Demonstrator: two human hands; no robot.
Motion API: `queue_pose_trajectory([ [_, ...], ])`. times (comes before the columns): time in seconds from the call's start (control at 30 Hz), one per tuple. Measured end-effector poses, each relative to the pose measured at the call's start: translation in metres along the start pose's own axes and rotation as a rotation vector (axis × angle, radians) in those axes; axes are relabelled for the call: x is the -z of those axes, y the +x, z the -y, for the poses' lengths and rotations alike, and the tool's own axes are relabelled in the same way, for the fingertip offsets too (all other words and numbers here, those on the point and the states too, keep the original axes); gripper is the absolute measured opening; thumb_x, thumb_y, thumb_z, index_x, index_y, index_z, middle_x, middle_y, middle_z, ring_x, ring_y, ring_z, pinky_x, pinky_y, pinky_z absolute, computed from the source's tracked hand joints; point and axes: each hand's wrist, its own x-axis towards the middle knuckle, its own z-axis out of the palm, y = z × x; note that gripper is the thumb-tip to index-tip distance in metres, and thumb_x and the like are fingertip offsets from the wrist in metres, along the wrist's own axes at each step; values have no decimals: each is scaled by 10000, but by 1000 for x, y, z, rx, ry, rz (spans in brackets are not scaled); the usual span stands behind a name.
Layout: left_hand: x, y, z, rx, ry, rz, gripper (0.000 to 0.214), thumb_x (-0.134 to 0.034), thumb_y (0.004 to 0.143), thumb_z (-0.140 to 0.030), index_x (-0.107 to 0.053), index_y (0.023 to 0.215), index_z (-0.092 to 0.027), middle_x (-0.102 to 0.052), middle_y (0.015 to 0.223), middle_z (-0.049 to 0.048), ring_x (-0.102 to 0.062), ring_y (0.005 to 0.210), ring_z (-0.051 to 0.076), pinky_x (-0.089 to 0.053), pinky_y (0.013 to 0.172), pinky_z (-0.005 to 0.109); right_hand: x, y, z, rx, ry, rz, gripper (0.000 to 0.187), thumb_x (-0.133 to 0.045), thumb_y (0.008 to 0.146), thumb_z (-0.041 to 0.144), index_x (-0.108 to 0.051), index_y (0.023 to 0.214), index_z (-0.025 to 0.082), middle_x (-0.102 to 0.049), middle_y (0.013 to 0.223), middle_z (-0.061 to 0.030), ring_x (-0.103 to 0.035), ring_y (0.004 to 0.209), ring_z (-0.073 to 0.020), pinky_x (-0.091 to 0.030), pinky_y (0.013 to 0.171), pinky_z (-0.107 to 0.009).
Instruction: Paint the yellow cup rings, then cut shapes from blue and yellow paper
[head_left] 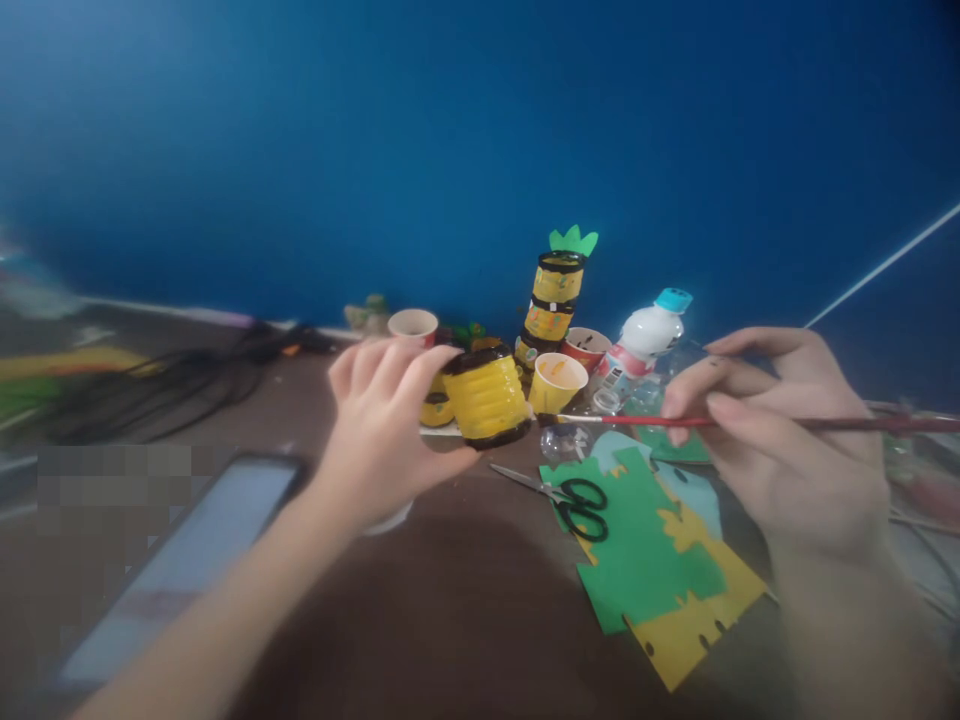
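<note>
My left hand [382, 430] grips a yellow ribbed jar-like container [487, 398] with black top and bottom edges, tilted slightly above the table. Between the fingers of my right hand [787, 440] is a thin paintbrush [675, 421] with a red handle, its dark tip pointing left close to the container's lower right side. Whether the bristles touch it I cannot tell. Just behind stand a yellow paper cup [559, 382] with paint marks inside and a stack of yellow-and-black cans [553, 300] topped by a green paper crown [574, 241].
Scissors [562, 497] lie on green paper [645, 550] and yellow paper scraps at the right. A white bottle [649, 335] with a blue cap leans behind. A phone or tablet [187, 560] and black cables [195, 380] are at the left, before a blue wall [375, 150].
</note>
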Motion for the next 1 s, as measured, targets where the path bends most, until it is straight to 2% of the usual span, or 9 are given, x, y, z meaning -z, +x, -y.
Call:
queue_pose_trajectory([
  [0.13,1,-1,-4,-8,68,-32,562,-619,668,-388,-469,1177,-204,-548,1137,128,-446,1102,322,-289,961,499,-7,-6,2,64,-164,15,238,-543,802,49,-507,990,190,-656,726,-24,-613,653,-153,-474,501,-264],
  [0.3,0,-1,-7,-49,116,-61,545,-632,670,-393,-492,1160,-198,-564,1075,123,-460,1076,316,-290,972,501,-17,-12,8,62,-337,55,243,-529,822,49,-478,1012,193,-642,759,-9,-608,629,-122,-490,480,-233],
  [0.43,-1,-2,-11,-52,151,-79,501,-623,686,-384,-523,1140,-198,-573,1018,115,-472,1064,313,-298,975,498,-24,-13,9,112,-386,47,247,-540,801,58,-481,998,193,-640,747,-5,-612,618,-126,-517,512,-238],
  [0.57,-2,-2,-14,-38,158,-78,513,-630,678,-382,-536,1140,-179,-570,1026,131,-468,1068,321,-286,983,508,-28,-14,12,99,-414,54,252,-537,777,53,-496,985,191,-633,764,-18,-627,650,-140,-542,542,-251],
  [0.73,-4,-1,-15,-39,168,-90,521,-637,672,-390,-542,1136,-173,-574,1003,132,-474,1050,324,-293,975,509,-34,-20,21,129,-432,66,267,-528,754,47,-518,962,213,-639,723,-9,-612,595,-150,-532,481,-276],
  [0.83,-5,-1,-14,-30,161,-84,535,-644,664,-398,-530,1144,-192,-572,1016,123,-474,1059,322,-295,979,504,-31,-21,25,91,-425,77,288,-533,757,59,-523,975,246,-648,716,-2,-604,566,-163,-513,462,-298],
  [0.93,-4,-1,-13,-11,125,-36,525,-625,687,-392,-513,1163,-203,-562,1055,132,-459,1083,326,-278,989,513,-21,-16,27,111,-574,95,250,-536,795,126,-530,989,284,-645,711,-2,-607,631,-200,-514,589,-364],
  [0.97,-4,-1,-13,-6,112,-19,522,-617,695,-389,-507,1171,-203,-558,1067,136,-452,1091,329,-271,992,517,-17,-14,26,164,-677,70,192,-539,804,154,-557,943,286,-642,702,-11,-612,721,-229,-499,689,-403],
  [1.0,-3,-1,-13,-7,100,-4,522,-611,701,-384,-500,1178,-203,-557,1077,137,-446,1099,331,-266,993,520,-14,-11,24,220,-790,132,101,-537,817,198,-590,833,282,-644,742,-31,-601,847,-261,-465,785,-440],
])
